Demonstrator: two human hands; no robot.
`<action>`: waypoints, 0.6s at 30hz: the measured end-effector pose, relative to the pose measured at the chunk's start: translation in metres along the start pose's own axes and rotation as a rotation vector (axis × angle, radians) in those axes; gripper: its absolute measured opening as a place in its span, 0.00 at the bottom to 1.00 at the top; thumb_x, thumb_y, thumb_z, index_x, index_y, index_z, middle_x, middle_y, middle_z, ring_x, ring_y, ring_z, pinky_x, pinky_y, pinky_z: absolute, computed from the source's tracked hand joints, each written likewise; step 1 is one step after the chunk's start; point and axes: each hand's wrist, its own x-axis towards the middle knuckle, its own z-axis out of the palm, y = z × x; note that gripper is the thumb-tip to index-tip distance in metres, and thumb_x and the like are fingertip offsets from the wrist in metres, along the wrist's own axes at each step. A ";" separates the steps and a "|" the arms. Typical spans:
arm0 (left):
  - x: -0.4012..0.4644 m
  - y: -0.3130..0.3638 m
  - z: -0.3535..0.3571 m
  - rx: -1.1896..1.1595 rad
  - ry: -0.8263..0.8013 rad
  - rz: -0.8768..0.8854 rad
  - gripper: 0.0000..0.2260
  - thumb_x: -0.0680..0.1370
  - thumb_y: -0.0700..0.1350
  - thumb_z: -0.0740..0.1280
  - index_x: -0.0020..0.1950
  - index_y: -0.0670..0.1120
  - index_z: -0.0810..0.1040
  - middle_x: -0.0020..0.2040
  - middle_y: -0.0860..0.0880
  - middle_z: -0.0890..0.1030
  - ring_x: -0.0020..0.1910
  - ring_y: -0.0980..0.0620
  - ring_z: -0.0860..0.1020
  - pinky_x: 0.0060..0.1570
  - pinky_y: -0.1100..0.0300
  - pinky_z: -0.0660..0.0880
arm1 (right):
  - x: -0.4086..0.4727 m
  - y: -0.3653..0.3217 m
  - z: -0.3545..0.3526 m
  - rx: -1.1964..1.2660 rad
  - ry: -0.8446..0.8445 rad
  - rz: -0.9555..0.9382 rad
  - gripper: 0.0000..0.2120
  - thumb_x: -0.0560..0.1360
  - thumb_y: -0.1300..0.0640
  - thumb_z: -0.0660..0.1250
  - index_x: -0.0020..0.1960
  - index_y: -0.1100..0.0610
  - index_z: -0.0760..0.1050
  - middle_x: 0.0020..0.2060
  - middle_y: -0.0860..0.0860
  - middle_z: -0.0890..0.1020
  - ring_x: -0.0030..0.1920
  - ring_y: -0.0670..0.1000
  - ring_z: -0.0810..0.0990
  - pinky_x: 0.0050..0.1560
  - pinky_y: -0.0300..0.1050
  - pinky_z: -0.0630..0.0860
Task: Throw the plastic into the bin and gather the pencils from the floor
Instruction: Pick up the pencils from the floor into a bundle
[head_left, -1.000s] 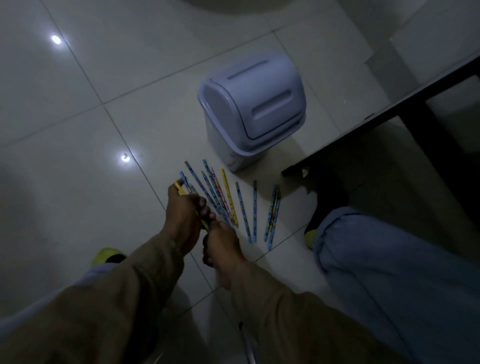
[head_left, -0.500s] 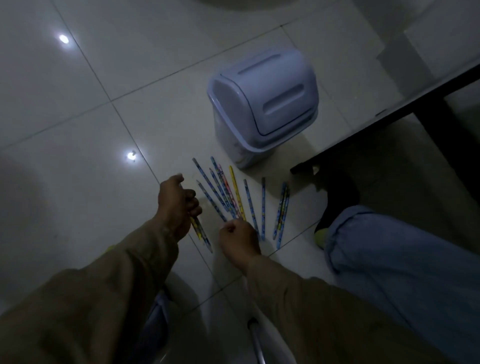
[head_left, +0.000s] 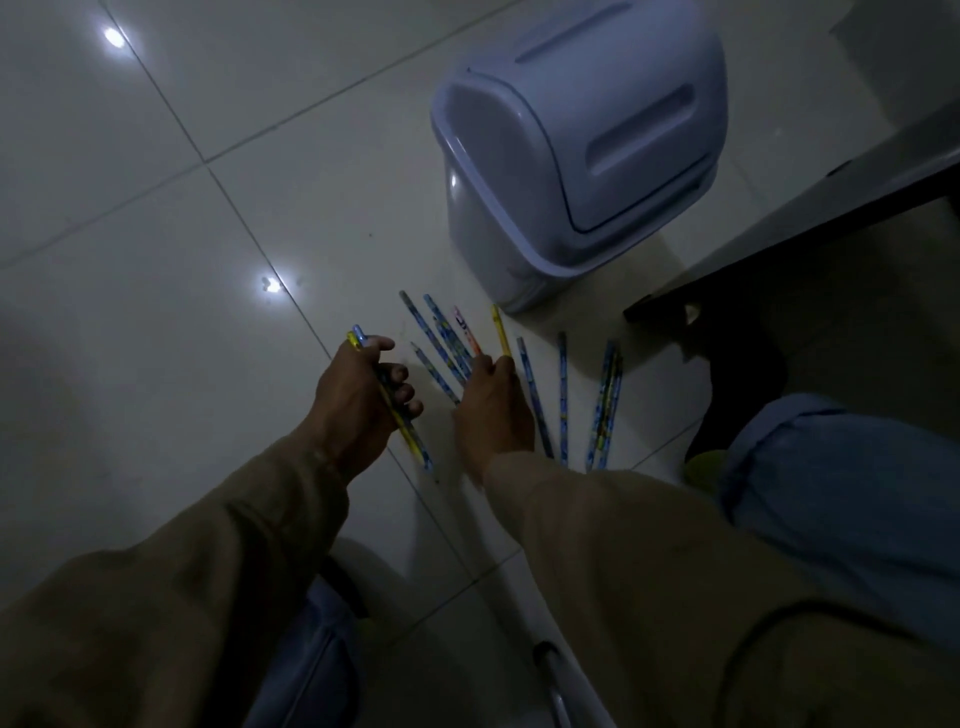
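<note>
Several patterned pencils (head_left: 562, 395) lie fanned out on the pale tiled floor in front of a white swing-lid bin (head_left: 576, 150). My left hand (head_left: 358, 400) is shut on a small bunch of pencils (head_left: 402, 431), whose ends stick out above and below the fist. To its right, my right hand (head_left: 493, 410) rests on the floor among the loose pencils, its fingertips pinching the lower ends of a yellow pencil (head_left: 501, 330) and an orange one (head_left: 466, 327). The light is dim. No plastic is visible.
A dark table edge and leg (head_left: 779, 249) run along the right, just behind the bin. My blue trouser knee (head_left: 841, 467) and a dark sock with a yellow-green shoe (head_left: 706, 462) sit at right. A metal tube end (head_left: 545, 654) shows near the bottom.
My hands have parted: the left one moved left with its bunch of pencils, and the right one reached forward onto the pencils on the floor. The camera came closer to the bin.
</note>
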 end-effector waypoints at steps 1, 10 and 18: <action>0.001 0.000 0.000 -0.002 -0.004 0.000 0.08 0.82 0.48 0.53 0.52 0.47 0.69 0.33 0.48 0.66 0.26 0.52 0.64 0.27 0.60 0.68 | 0.001 0.001 0.003 -0.011 0.008 0.015 0.24 0.81 0.59 0.63 0.73 0.60 0.60 0.69 0.61 0.66 0.65 0.60 0.72 0.60 0.51 0.75; 0.006 -0.003 0.002 0.021 -0.010 -0.005 0.10 0.82 0.48 0.53 0.55 0.46 0.72 0.33 0.47 0.66 0.28 0.51 0.64 0.27 0.58 0.68 | -0.001 -0.005 0.008 -0.159 -0.069 -0.073 0.15 0.82 0.63 0.57 0.68 0.66 0.66 0.66 0.64 0.71 0.64 0.61 0.73 0.60 0.53 0.74; 0.004 -0.005 0.004 0.029 0.046 -0.056 0.11 0.82 0.48 0.54 0.59 0.44 0.70 0.33 0.48 0.64 0.29 0.52 0.62 0.30 0.57 0.62 | 0.000 -0.010 0.007 -0.296 -0.122 -0.127 0.15 0.83 0.60 0.50 0.65 0.66 0.66 0.64 0.65 0.72 0.63 0.63 0.73 0.61 0.56 0.72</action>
